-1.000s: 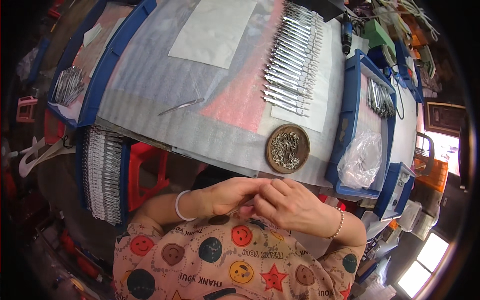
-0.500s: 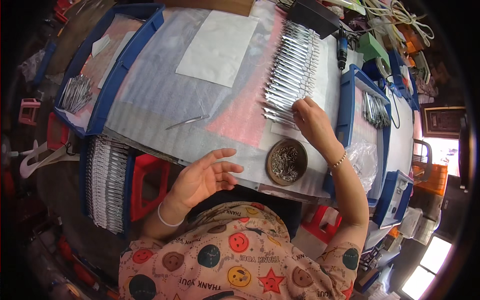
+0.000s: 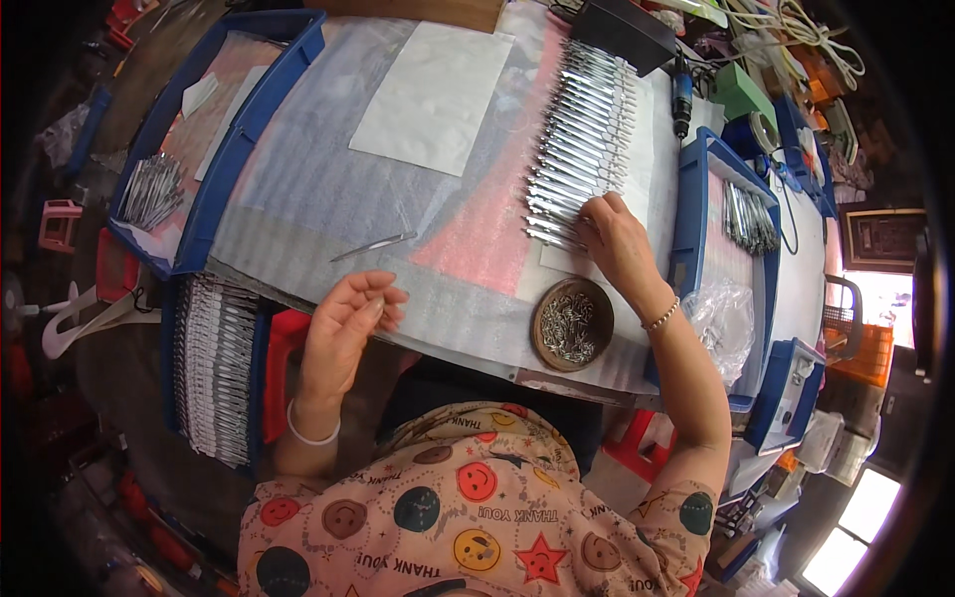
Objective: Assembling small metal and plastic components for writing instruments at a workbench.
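Observation:
My right hand reaches over the near end of a long row of slim silver metal tools laid side by side. Its fingers are pinched together at the row, and its fingertips hide what is between them. A round brown bowl of small metal parts stands just below that hand. Off to the left, my left hand hovers at the table's front edge, palm up, fingers loosely bent and apart, with nothing visible in it. Beyond it lies a thin pointed metal piece, like tweezers, on the foam sheet.
A blue tray with metal pieces stands at left; another blue tray with metal pieces and clear plastic is at right. White paper, a black box and a blue-black power tool lie farther back.
My left hand has moved left and slightly up, away from the bowl, and its fingers have curled more. The right hand stays at the near end of the row with barely any shift.

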`<state>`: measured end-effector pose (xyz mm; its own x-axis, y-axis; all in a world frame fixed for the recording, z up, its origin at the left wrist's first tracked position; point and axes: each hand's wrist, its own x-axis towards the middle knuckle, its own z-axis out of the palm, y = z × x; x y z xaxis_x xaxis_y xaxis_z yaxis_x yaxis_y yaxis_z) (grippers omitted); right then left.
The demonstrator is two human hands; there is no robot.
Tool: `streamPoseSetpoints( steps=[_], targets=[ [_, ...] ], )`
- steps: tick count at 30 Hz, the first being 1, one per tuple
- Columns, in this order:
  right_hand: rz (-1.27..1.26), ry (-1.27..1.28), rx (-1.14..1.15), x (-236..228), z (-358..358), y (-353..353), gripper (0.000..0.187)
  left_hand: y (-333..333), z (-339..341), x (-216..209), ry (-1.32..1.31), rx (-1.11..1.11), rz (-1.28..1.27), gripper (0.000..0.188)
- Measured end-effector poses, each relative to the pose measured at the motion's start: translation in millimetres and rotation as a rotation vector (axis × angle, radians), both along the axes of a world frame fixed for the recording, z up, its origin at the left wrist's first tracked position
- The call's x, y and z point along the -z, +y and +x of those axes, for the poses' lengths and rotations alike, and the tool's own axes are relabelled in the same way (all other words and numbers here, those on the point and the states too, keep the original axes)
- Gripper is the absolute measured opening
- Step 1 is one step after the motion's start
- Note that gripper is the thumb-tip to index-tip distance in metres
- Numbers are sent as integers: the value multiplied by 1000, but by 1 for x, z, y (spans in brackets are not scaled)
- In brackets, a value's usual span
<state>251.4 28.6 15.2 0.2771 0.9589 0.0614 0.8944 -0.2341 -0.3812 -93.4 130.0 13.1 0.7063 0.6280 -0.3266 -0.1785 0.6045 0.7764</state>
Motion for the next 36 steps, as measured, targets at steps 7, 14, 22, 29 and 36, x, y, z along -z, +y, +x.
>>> streamPoseSetpoints(
  steps=[7,14,22,29,36],
  targets=[
    [9,-195,-238,-55,-67,-42,17,34,34,-4,744,67,1621,41],
    [-160,162,-376,-52,-123,-102,27,28,55,9,1104,314,1998,33],
    [25,566,-223,-25,-145,-113,21,40,62,-4,862,211,2027,41],
    [-33,1209,-79,-2,-162,-106,23,-23,62,-24,77,-234,724,30],
    [435,2164,372,-18,-163,-103,32,-89,71,-11,-204,-211,250,21]
  ],
)
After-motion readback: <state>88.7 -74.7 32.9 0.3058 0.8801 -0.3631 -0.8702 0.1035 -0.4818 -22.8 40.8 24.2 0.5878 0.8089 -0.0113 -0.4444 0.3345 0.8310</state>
